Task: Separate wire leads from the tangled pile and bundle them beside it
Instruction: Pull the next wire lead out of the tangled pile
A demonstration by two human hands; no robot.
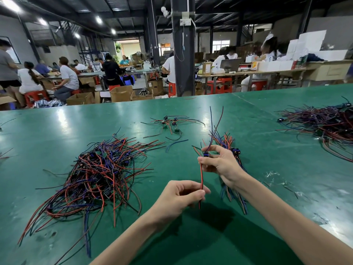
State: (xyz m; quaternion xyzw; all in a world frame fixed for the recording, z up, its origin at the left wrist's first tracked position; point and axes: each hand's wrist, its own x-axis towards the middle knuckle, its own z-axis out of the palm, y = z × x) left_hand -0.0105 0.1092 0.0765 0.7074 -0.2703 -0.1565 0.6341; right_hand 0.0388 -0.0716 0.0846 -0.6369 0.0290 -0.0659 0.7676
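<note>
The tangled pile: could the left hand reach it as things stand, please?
Probably yes: the tangled pile lies just beside the left hand, with bare table between them, though that hand pinches a red lead shared with the right hand.

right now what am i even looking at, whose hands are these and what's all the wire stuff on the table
No machine here: one camera worn on a person's head looks down at their two bare hands. On the green table a tangled pile of red, blue and black wires lies on the left. A tidier bundle lies beside it, partly hidden by the right hand. That hand pinches one wire near its blue plug; the left hand pinches it lower down. Far right lies another pile.
</note>
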